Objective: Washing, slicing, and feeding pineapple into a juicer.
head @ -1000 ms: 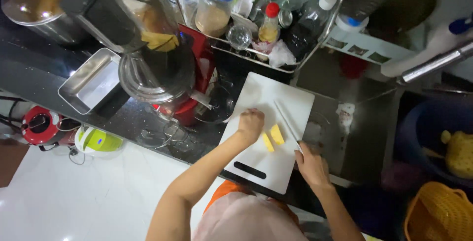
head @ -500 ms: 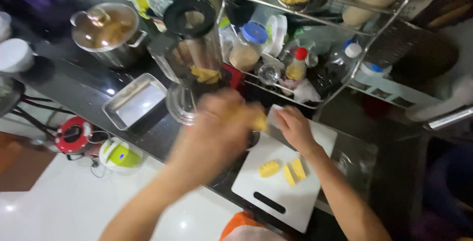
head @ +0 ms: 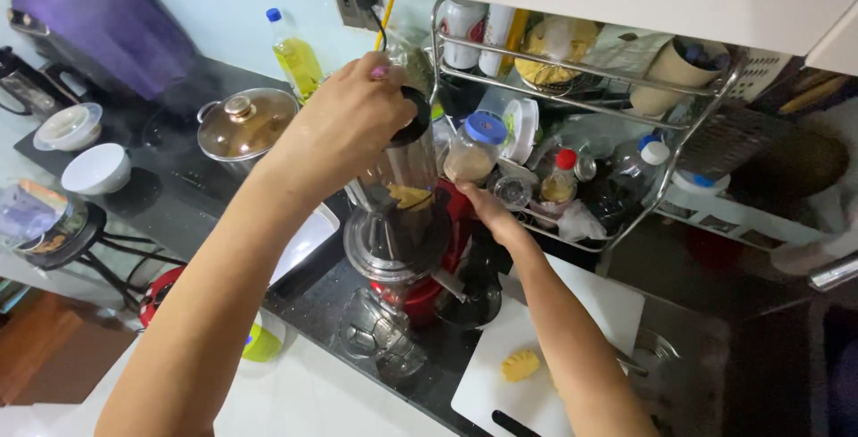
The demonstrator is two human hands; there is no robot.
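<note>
- Your left hand (head: 344, 124) sits over the black mouth of the juicer's feed tube (head: 399, 164), fingers bunched and pointing down. That fits dropping or pushing a piece in from above, but whether the fingers pinch anything you cannot tell; the back of the hand hides them.
- Your right hand (head: 487, 209) rests against the red juicer (head: 407, 240) just beside the tube, likely steadying it. Its fingers are partly behind the tube, so closed on the body or only pressed flat cannot be told.
- Yellow fruit (head: 409, 196) shows through the clear tube wall, already inside and low down.
- One more yellow chunk (head: 520, 365) lies on the white board (head: 590, 303), near your right forearm and within easy reach.
- The board's lower edge is cut off by the frame, and your right forearm covers part of it.
- A clear jug (head: 380, 339) lies low in front of the juicer; its contents are hard to make out.
- The lidded pot (head: 246, 124) stands well apart on the dark counter (head: 179, 196).
</note>
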